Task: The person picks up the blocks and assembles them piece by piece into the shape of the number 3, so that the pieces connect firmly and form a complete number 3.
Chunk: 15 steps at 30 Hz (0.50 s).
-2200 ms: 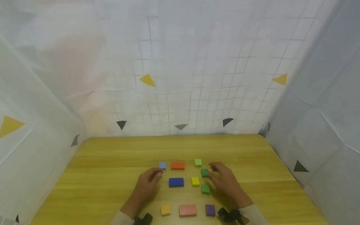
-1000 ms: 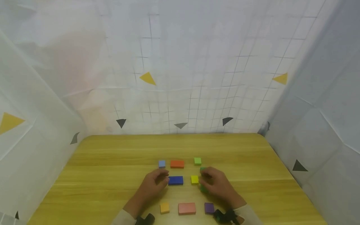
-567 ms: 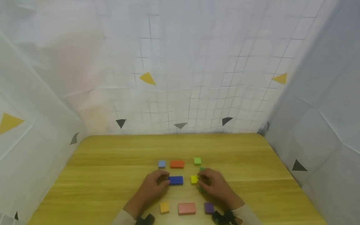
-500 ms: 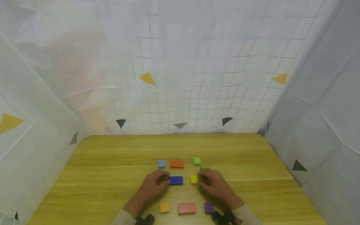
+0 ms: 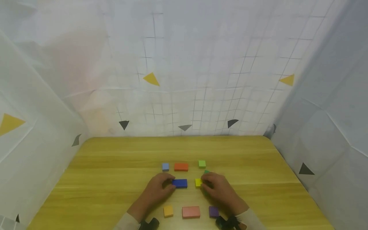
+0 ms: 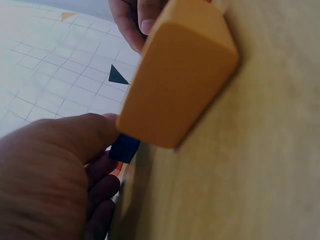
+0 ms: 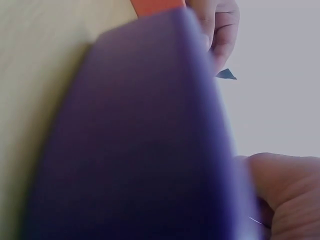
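The left hand's (image 5: 155,188) thumb and forefinger pinch the blue block (image 5: 181,183) by its nearest end. The right thumb and forefinger curve apart at the edge of the yellow block (image 5: 197,183); whether the right hand (image 5: 222,190) grips it, I cannot tell. Beyond the left fingertips lies the red block (image 5: 181,167).
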{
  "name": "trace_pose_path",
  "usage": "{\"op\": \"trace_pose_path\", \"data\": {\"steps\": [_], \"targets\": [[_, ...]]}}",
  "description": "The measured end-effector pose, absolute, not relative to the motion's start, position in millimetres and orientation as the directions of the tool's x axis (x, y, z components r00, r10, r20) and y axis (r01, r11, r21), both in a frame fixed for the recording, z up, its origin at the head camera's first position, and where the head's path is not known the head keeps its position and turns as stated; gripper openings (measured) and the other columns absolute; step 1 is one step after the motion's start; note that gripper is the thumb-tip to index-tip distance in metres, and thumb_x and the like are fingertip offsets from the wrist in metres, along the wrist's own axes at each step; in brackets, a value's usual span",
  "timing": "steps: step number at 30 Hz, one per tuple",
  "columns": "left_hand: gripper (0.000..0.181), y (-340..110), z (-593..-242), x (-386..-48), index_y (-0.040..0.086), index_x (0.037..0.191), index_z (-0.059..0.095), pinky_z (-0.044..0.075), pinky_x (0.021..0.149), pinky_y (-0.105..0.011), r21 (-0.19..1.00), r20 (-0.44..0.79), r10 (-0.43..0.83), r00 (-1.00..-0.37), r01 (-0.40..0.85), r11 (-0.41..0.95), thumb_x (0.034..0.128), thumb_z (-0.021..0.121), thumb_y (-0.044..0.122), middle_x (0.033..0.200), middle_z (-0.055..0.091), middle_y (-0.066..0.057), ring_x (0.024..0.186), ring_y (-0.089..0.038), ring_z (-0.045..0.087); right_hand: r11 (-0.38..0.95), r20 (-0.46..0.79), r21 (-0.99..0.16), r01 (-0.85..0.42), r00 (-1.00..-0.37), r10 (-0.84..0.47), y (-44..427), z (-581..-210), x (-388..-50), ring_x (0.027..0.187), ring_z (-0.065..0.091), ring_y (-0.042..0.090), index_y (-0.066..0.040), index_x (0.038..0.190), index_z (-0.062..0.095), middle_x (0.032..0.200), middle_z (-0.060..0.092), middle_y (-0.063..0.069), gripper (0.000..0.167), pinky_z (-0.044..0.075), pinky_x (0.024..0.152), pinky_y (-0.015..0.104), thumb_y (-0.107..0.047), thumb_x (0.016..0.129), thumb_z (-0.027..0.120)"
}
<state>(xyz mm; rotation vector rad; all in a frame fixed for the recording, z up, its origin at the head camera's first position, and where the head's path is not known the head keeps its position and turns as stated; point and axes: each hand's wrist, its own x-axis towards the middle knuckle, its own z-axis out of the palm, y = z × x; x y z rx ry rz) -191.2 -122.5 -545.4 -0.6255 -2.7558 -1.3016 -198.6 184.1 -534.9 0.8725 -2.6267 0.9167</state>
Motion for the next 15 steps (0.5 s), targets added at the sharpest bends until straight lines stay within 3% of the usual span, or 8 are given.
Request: {"op": "trace_pose_path", "data": {"steps": [7,15], "targets": [[0.031,-121.4,-544.5,-191.0,0.020,0.116,0.069,0.048,0.102,-0.046,0.727,0.212,0.351,-0.912,0.387,0.567,0.0890,0.073,0.033,0.117,0.066,0.011,0.114,-0.015,0.060,0.630,0.361,-0.491,-0.601,-0.799,-0.481,181.5,-530.9,-196.4,0.100,0.066,0.010,-0.017,0.103,0.074,0.106,0.072,-0.006,0.019,0.057,0.089,0.034,-0.017,0.084,0.079],[0.029,-120.7,-545.1,-191.5,0.023,0.116,0.070,0.048,0.103,-0.044,0.708,0.202,0.351,-0.914,0.384,0.593,0.0892,0.073,0.032,0.118,0.065,0.012,0.115,-0.013,0.059,0.635,0.419,-0.439,-0.636,-0.770,-0.481,176.2,-532.0,-195.8,0.095,0.068,0.012,-0.014,0.100,0.075,0.102,0.073,-0.005,0.019,0.058,0.085,0.035,-0.015,0.082,0.080]]}}
